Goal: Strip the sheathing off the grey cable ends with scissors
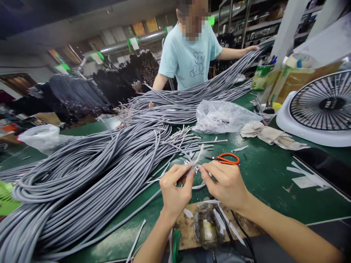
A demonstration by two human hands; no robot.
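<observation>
My left hand (177, 188) pinches a grey cable near its stripped end (199, 155), where pale braided strands point up and away. Just to the right, my right hand (226, 182) has thumb and forefinger pinched together against the same spot; what lies between these fingertips is too small to make out. Behind my right hand are small scissors (229, 158) with orange handles. A large pile of grey cables (90, 175) spreads over the table to the left, several ends of it close to my hands.
Across the green table (263, 175), a person in a light blue shirt (189, 54) handles a long cable bundle. A clear bag of scraps (222, 117), a glove (274, 136), a white fan (326, 109) and a black phone-like slab (323, 170) lie right. A metal device (207, 228) sits below my hands.
</observation>
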